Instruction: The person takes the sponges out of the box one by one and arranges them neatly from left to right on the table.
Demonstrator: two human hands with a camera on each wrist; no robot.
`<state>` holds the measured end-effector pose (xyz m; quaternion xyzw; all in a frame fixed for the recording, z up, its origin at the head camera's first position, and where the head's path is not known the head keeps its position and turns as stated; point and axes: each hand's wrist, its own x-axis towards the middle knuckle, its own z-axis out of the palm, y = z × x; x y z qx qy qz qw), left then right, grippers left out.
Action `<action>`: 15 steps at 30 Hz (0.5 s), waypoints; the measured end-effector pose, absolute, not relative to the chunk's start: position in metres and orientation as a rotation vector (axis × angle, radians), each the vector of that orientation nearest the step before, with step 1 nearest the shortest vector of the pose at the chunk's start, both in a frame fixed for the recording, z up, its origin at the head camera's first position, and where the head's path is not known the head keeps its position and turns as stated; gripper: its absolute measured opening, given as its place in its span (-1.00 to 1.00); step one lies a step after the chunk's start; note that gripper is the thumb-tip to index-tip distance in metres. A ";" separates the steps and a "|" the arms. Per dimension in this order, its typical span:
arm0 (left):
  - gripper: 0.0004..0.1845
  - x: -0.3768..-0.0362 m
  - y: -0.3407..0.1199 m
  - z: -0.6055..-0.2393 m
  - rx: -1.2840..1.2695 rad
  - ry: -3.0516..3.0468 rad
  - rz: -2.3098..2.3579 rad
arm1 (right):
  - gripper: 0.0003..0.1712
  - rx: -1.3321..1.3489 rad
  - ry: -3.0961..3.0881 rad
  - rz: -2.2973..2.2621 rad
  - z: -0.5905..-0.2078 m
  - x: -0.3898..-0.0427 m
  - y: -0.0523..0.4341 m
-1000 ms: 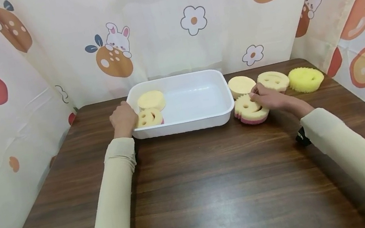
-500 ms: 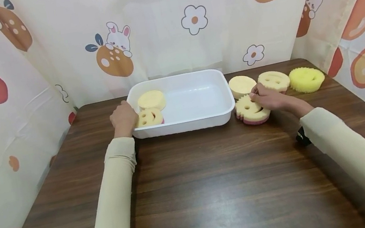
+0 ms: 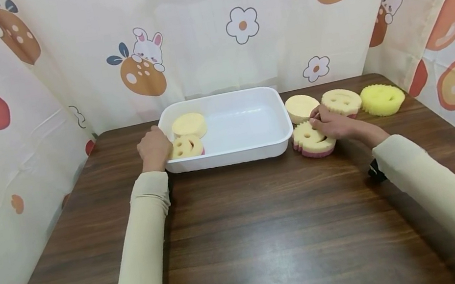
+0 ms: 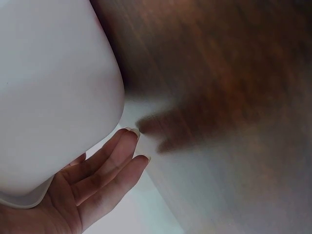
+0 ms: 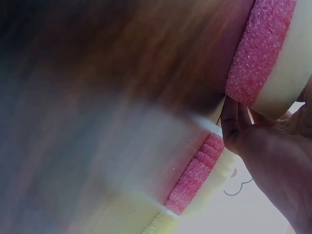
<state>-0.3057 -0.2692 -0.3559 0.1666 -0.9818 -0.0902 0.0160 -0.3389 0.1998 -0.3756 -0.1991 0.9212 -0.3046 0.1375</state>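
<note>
White tray (image 3: 255,150) holds two yellow sponges (image 3: 188,125), left hand (image 3: 153,148) steadying it.

Head camera looks forward and down over the table (image 3: 243,239); both wrist cameras sit very close, sharing its wood surface.

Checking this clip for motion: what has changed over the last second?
The right hand, gripping the scalloped yellow-and-pink smiley sponge, has shifted slightly toward the white plastic tray. The left hand stays against the tray's left end; other sponges unmoved.
</note>
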 end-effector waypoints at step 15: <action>-0.49 -0.306 -0.268 -0.355 0.534 -3.055 -0.287 | -0.46 -0.585 2.667 -0.858 -0.370 -0.339 0.202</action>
